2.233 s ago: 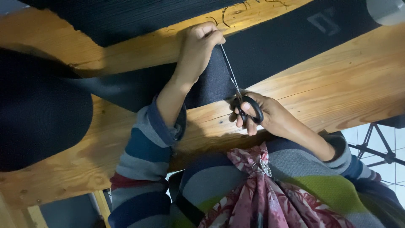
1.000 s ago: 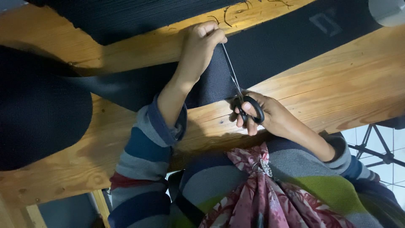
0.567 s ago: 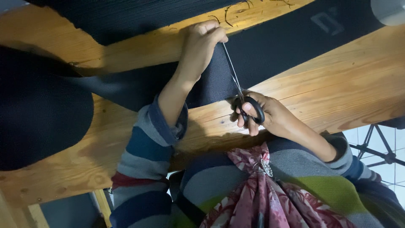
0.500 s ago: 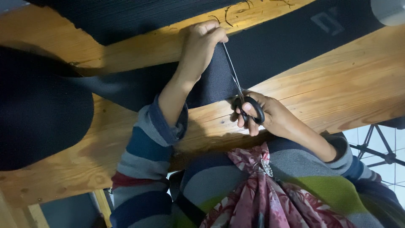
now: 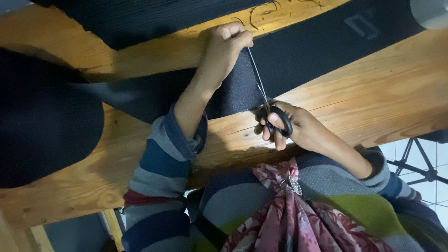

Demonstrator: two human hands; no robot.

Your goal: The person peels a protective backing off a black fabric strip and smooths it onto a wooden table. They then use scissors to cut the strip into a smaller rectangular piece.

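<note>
Fingers of the right hand (image 5: pixel 294 128) are curling through the black handle loops of a pair of scissors (image 5: pixel 267 100), clamped on them, while the thin blades are running up and away across a strip of black fabric (image 5: pixel 298 56); whether the blades are parted or closed is too fine to tell. At the far tip of the blades, the left hand (image 5: pixel 224 51) is bunching into a fist, its fingers pressing together and pinching the upper edge of the black fabric where the strip is meeting the wood. The strip is lying slantwise across a wooden table (image 5: pixel 373 98), stretching from a large dark mass of cloth at the left edge to the upper right, where a pale square mark is showing on it. A second dark piece of fabric (image 5: pixel 154 18) is lying along the far side of the table, with loose threads (image 5: pixel 261 11) scattering on the bare wood beside it. Both forearms are wearing a striped sweater (image 5: pixel 158 163) in blue, grey and green, and a red patterned scarf (image 5: pixel 289 210) is hanging at the person's chest, just below the table's near edge.
</note>
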